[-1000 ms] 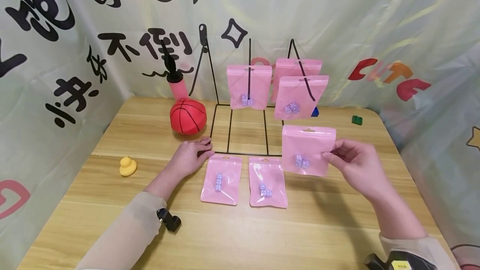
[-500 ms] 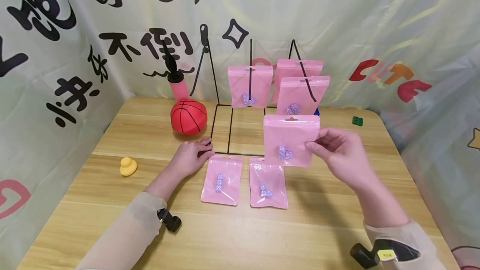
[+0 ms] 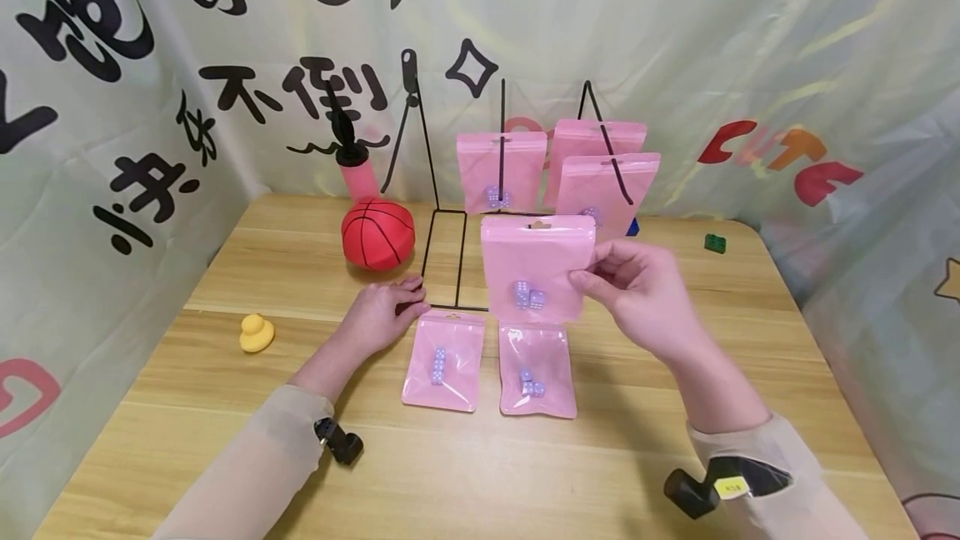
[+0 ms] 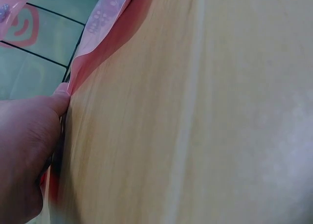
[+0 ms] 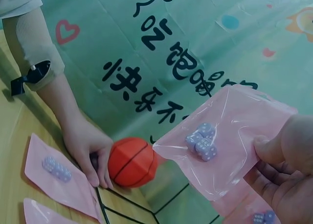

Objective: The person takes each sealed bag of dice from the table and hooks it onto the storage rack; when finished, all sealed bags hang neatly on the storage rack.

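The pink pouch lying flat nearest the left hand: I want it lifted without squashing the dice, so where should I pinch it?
Pinch the lying pouch at its top edge beside the hang hole, coming from the rack side. The dice sit mid-pouch, so that strip is flat and empty.

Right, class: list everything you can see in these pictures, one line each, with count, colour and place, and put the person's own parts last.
Held pouch: 1, pink, with lilac dice inside, lifted in front of the rack.
Hanging pouches: 3, pink, on the rack's hooks.
Flat pouches: 2, pink, on the table before the rack.
Wire rack: 1, black, centre back of the table.
Ball: 1, orange-red, left of the rack.
Pump: 1, pink and black, behind the ball.
Duck: 1, yellow, left on the table.
Block: 1, green, back right.
Table: 1, light wood.
Left hand: rests at the rack's front left corner.
Right hand: pinches the held pouch.
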The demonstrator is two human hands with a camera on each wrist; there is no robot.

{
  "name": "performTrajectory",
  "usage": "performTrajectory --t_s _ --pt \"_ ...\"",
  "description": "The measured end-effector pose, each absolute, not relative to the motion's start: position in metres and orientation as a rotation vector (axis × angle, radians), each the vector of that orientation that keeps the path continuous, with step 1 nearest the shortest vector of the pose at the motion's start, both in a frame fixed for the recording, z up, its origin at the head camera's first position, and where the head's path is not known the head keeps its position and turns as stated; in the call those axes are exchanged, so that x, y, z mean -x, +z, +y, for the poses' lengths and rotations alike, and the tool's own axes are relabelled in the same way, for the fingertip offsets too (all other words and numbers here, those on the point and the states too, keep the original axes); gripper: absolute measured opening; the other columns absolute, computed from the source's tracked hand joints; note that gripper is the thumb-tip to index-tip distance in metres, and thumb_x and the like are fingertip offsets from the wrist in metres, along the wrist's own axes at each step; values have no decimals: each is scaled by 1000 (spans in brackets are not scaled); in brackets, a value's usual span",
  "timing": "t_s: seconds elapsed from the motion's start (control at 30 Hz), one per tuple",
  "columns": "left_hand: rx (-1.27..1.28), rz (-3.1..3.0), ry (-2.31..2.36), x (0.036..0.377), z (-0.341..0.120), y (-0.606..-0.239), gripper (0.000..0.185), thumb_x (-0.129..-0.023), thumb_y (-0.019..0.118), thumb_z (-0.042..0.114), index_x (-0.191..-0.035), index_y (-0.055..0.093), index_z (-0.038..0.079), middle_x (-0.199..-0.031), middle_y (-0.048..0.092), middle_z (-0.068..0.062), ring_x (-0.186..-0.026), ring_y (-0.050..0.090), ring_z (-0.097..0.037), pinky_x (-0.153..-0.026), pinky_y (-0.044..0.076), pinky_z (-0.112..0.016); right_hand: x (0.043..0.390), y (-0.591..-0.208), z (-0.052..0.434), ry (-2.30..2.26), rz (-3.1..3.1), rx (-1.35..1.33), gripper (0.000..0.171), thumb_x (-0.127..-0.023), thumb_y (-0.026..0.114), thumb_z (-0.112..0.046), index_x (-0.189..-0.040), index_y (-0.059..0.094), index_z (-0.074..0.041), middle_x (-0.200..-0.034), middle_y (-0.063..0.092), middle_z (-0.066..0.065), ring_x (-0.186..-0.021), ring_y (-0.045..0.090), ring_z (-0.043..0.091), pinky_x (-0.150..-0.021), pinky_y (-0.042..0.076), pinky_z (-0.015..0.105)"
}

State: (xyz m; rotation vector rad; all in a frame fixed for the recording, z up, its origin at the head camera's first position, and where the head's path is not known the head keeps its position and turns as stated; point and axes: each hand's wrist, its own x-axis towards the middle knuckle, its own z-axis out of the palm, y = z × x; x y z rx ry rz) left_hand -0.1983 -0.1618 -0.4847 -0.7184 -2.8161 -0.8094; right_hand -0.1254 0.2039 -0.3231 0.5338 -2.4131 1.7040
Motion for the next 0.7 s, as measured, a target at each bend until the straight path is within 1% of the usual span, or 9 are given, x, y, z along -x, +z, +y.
performTrajectory --t_s 0.07,0.2,0.3,0.5,0.7 --pt "717 -2816 -815 198 -162 -485 36 -98 80 24 -127 76 3 -139 66 -15 -133 61 -29 -115 46 -49 128 -323 199 1735 -2395 -550 4 -94 76 7 -96 74 4 -88 74 11 -68 64 18 -57 54 23" --pt "721 -2816 -824 199 -163 -485 36 -98 80 25 -127 76 4 -140 66 -15 -134 61 -29 -115 45 -49 132 -321 190 1766 -2365 -568 9 -93 75 11 -96 75 2 -89 74 14 -70 66 20 -61 58 24" --pt "727 -2814 -823 200 -163 -486 36 -98 80 25 -127 76 4 -140 66 -15 -134 61 -29 -115 45 -48 135 -320 184 1769 -2361 -566 8 -93 75 11 -97 75 4 -89 75 15 -70 67 22 -62 58 24" --pt "737 -2800 -828 200 -164 -487 36 -99 79 26 -126 77 3 -139 67 -14 -133 61 -29 -114 46 -48 144 -320 175 1791 -2333 -558 6 -92 75 11 -93 73 5 -87 74 16 -67 64 20 -58 53 23" --pt "740 -2797 -814 199 -164 -485 36 -98 80 25 -126 77 3 -138 67 -15 -133 61 -30 -114 46 -49 151 -323 169 1797 -2333 -537 4 -93 77 8 -93 73 7 -87 75 17 -71 68 23 -63 58 23"
